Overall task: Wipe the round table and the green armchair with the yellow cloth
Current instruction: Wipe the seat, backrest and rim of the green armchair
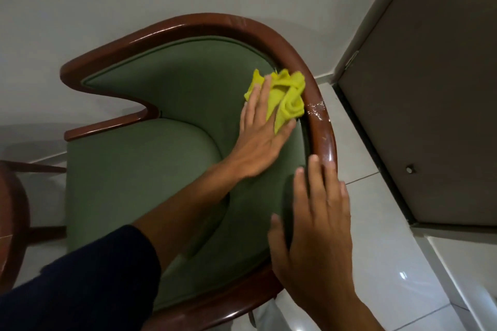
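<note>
Left hand (pixel 258 142) flat, pressing yellow cloth (pixel 287 99) into green armchair (pixel 161 88). Right hand (pixel 317 223) spread flat on wooden rim (pixel 326 142). Cloth looks soft, light and bunchy, so best worked under the palm.

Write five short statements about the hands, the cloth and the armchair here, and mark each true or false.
1. The left hand presses the yellow cloth against the inner padding of the green armchair. True.
2. The right hand grips a corner of the cloth. False: it rests with straight fingers on the chair's side by the wooden rim and holds nothing.
3. The cloth lies spread flat on the seat cushion. False: it is bunched up high on the inside, right beside the rim.
4. Pale scuff marks show on the rim next to the cloth. True.
5. The left forearm is covered to the wrist. False: the dark sleeve ends further up the arm.
</note>
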Demonstrator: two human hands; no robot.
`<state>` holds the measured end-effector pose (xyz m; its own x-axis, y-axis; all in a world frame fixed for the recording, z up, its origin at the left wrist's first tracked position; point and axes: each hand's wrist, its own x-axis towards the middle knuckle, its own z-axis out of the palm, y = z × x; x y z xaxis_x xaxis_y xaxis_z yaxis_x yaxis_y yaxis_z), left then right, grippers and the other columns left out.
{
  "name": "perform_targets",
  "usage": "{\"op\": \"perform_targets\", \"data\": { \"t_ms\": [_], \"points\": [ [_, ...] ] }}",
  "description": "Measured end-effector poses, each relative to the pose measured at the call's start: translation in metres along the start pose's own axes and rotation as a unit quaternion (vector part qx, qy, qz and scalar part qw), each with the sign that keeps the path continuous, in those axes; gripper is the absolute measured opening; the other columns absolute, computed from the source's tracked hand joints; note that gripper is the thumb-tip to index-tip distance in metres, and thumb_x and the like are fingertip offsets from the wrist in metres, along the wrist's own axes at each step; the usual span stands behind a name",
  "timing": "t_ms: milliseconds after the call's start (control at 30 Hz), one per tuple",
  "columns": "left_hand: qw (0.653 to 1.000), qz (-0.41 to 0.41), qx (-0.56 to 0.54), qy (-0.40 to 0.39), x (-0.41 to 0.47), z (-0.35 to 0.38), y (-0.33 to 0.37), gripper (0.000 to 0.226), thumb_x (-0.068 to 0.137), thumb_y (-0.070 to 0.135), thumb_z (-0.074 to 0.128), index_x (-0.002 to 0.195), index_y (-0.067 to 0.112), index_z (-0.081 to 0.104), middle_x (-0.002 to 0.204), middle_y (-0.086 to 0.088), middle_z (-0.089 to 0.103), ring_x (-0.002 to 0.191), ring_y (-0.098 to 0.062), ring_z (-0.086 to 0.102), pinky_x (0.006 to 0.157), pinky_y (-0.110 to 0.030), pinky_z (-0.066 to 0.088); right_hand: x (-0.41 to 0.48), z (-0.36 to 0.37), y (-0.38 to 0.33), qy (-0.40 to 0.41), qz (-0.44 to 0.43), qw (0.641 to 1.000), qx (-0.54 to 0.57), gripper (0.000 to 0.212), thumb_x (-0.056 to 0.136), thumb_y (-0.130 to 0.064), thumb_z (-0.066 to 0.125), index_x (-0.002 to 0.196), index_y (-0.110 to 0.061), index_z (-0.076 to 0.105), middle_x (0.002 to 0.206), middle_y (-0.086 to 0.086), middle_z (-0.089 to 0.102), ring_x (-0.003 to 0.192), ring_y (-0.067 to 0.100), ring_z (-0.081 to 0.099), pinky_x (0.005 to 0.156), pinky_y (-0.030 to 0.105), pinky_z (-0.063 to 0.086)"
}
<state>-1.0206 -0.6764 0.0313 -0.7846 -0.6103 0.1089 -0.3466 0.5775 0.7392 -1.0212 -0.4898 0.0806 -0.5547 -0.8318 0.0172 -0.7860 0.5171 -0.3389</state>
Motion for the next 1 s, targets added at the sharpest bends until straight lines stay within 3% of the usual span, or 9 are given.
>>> {"op": "perform_targets", "data": {
  "t_ms": [133, 267, 367, 467, 567, 700, 767, 900, 1000],
  "points": [
    [0.992, 0.092, 0.040, -0.083, -0.061, 0.007, -0.013, 0.061, 0.100, 0.047, 0.032, 0.152, 0.042, 0.002, 0.167, -0.012, -0.006, 0.155, -0.030, -0.010, 0.121, -0.062, 0.013, -0.033, 0.010, 0.011, 0.046, 0.013, 0.998, 0.042, 0.074, 0.092, -0.057, 0.031, 0.144, -0.005, 0.029, 0.156, 0.014, 0.025, 0.145, 0.025, 0.018, 0.114, 0.051, 0.024],
    [0.982, 0.148, 0.052, -0.100, -0.090, 0.015, -0.018, 0.060, 0.101, 0.052, 0.024, 0.153, 0.044, -0.005, 0.167, 0.001, -0.015, 0.155, -0.025, -0.012, 0.123, -0.061, 0.010, -0.049, 0.024, 0.011, 0.097, 0.005, 0.990, 0.099, 0.068, 0.095, -0.058, 0.022, 0.137, -0.005, 0.032, 0.147, 0.012, 0.031, 0.148, 0.009, 0.007, 0.112, 0.040, 0.022],
    [0.999, 0.037, -0.016, -0.019, -0.037, 0.013, -0.007, 0.073, 0.099, 0.047, 0.036, 0.140, 0.059, -0.024, 0.160, 0.022, -0.026, 0.153, -0.012, -0.018, 0.126, -0.048, -0.004, -0.050, 0.031, 0.007, 0.122, 0.029, 0.983, 0.132, 0.064, 0.097, -0.054, 0.022, 0.137, -0.005, 0.032, 0.148, 0.011, 0.030, 0.144, 0.021, 0.022, 0.113, 0.050, 0.032],
    [0.990, -0.118, -0.056, 0.060, 0.030, -0.003, -0.002, 0.071, 0.098, 0.044, 0.035, 0.153, 0.032, -0.008, 0.167, -0.001, -0.009, 0.154, -0.021, -0.012, 0.126, -0.052, -0.001, -0.053, 0.033, 0.007, 0.113, 0.024, 0.986, 0.124, 0.064, 0.097, -0.052, 0.025, 0.142, -0.007, 0.029, 0.152, 0.009, 0.028, 0.142, 0.026, 0.026, 0.107, 0.062, 0.028],
    [0.988, -0.122, -0.067, 0.060, 0.027, 0.000, 0.004, 0.065, 0.099, 0.043, 0.032, 0.156, 0.022, 0.010, 0.168, -0.004, 0.001, 0.154, -0.021, -0.006, 0.126, -0.050, 0.002, -0.057, 0.035, 0.008, 0.111, 0.022, 0.986, 0.123, 0.063, 0.098, -0.050, 0.027, 0.145, -0.008, 0.028, 0.156, 0.007, 0.024, 0.146, 0.023, 0.023, 0.112, 0.053, 0.027],
    [0.995, 0.018, -0.089, -0.042, -0.074, 0.005, 0.024, 0.059, 0.100, 0.043, 0.038, 0.144, 0.060, 0.003, 0.161, 0.031, 0.004, 0.152, -0.001, 0.003, 0.127, -0.037, 0.007, -0.058, 0.037, 0.005, 0.124, 0.023, 0.981, 0.151, 0.061, 0.098, -0.046, 0.028, 0.145, -0.007, 0.028, 0.157, 0.006, 0.023, 0.146, 0.023, 0.023, 0.116, 0.042, 0.027],
    [0.988, 0.030, -0.127, -0.079, -0.110, 0.006, 0.028, 0.061, 0.098, 0.053, 0.035, 0.149, 0.056, 0.002, 0.160, 0.036, 0.003, 0.152, 0.002, 0.002, 0.126, -0.030, 0.007, -0.057, 0.037, 0.003, 0.135, 0.022, 0.978, 0.158, 0.060, 0.098, -0.044, 0.029, 0.144, -0.006, 0.028, 0.156, 0.007, 0.025, 0.146, 0.024, 0.025, 0.114, 0.043, 0.030],
    [0.924, -0.150, -0.349, 0.045, -0.076, 0.006, 0.059, 0.073, 0.092, 0.065, 0.032, 0.154, 0.026, 0.025, 0.158, 0.024, 0.031, 0.145, 0.009, 0.026, 0.123, -0.019, 0.017, -0.054, 0.037, 0.001, 0.147, 0.027, 0.975, 0.167, 0.060, 0.098, -0.047, 0.028, 0.144, -0.008, 0.028, 0.156, 0.003, 0.024, 0.146, 0.022, 0.024, 0.114, 0.042, 0.029],
    [0.874, -0.233, -0.389, 0.176, 0.015, -0.010, 0.074, 0.068, 0.095, 0.059, 0.028, 0.155, 0.027, 0.022, 0.161, 0.008, 0.031, 0.147, -0.007, 0.030, 0.126, -0.035, 0.019, -0.053, 0.037, 0.003, 0.149, 0.023, 0.976, 0.158, 0.061, 0.098, -0.051, 0.027, 0.143, -0.010, 0.031, 0.155, -0.001, 0.025, 0.146, 0.017, 0.022, 0.117, 0.040, 0.026]
  ]
}}
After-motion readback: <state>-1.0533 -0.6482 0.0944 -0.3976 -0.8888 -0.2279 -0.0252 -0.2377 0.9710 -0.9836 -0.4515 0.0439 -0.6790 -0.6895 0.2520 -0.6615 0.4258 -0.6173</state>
